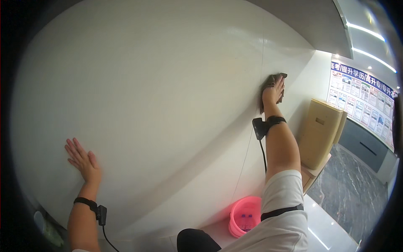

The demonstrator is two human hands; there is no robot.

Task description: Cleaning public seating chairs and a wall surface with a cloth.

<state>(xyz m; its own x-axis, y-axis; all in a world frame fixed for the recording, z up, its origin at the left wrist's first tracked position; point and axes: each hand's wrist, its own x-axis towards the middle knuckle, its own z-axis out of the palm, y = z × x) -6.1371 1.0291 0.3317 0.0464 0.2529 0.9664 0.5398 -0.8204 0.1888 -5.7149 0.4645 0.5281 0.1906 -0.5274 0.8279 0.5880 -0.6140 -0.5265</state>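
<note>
My right hand [275, 91] presses a dark brown cloth [268, 82] against the white wall [168, 84], close to a thin vertical seam. The cloth lies bunched under the palm and shows around the fingers. Lower on the left, my left hand [83, 161] rests on the same wall with its fingers spread and nothing in it. Each forearm wears a black strap with a small box and a cable.
A pink bucket [233, 216] with bottles inside stands on the floor by the wall's foot. To the right, a beige boxy appliance [320, 130] sits on a small wooden stand [312, 173]. Farther back are a poster board [363, 98] and dark marbled floor [348, 189].
</note>
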